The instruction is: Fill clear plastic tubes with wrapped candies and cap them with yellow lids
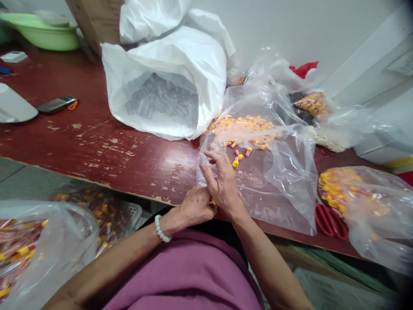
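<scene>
My left hand [196, 206], with a beaded bracelet [160, 229] on its wrist, is closed at the table's front edge. A bit of a small yellow piece [212, 201] peeks out at its fingers; the rest is hidden. Crossing close beside it, my right hand [222, 183] has its thumb and fingers apart, and nothing shows between them. Just beyond its fingertips, a few small yellow-capped pieces with red-and-white bodies [238, 157] lie on a clear plastic bag [284, 211]. More yellow caps [248, 125] are heaped in that bag, seen through the film.
A white sack [209, 77] of clear plastic tubes [158, 97] stands open on the worn red table [80, 142]. Red-handled scissors [331, 221] lie by another bag of yellow pieces [342, 187]. At lower left are filled bags [74, 224]; a phone-like device [58, 104] lies left.
</scene>
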Demonstrator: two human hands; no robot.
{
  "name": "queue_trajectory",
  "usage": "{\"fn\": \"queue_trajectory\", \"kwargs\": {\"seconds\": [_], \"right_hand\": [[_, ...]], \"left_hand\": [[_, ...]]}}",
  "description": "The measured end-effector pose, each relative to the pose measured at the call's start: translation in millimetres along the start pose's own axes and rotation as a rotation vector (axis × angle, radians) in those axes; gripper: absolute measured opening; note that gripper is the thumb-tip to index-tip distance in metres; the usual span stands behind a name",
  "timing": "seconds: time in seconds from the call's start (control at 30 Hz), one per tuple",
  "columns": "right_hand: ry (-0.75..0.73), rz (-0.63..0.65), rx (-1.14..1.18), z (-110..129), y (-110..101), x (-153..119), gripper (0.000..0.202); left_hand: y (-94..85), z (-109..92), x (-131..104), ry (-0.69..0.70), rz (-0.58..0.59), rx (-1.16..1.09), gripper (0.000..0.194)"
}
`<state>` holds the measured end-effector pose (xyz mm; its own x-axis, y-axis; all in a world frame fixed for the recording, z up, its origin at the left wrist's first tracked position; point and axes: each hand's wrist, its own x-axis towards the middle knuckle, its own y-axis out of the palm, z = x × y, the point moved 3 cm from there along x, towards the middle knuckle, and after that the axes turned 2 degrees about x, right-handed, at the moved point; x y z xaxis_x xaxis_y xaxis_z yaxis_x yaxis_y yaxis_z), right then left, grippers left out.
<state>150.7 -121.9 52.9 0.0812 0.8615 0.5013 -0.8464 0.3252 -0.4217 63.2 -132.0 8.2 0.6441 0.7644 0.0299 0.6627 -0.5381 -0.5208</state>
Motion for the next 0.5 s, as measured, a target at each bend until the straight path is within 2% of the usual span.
{"fn": "queue_trajectory", "kwargs": {"seconds": [0.07, 0.17, 0.23, 0.33, 0.4, 0.5], "right_hand": [[0.213, -0.032, 0.227, -13.9, 0.3, 2.2, 0.034], [0.576, -0.149, 0.644, -37.3, -3.3, 3.2, 0.041], [0.658, -0.223, 0.762, -44.7, -8.0, 1.9, 0.04], [0.559, -0.219, 0.605, -40.6, -12.3, -2.1, 0.04], [0.368, -0.16, 0.359, -29.0, -9.5, -4.2, 0.038], [0.072, 0.013, 0.089, -9.3, 3.9, -6.8, 0.033]], "left_hand": [[1.7, 0.2, -1.8, -0.026, 0.032, -0.034, 0.011], [1.1, 3.7, -5.4, -0.154, 0.162, -0.335, 0.009], [-2.8, 6.4, -7.7, -0.224, 0.219, -0.478, 0.012], [-8.9, 9.2, -9.3, -0.241, 0.252, -0.549, 0.012], [-8.9, 9.5, -9.7, -0.235, 0.276, -0.573, 0.008], [-6.1, 5.8, -12.7, -0.252, 0.269, -0.593, 0.007]]}}
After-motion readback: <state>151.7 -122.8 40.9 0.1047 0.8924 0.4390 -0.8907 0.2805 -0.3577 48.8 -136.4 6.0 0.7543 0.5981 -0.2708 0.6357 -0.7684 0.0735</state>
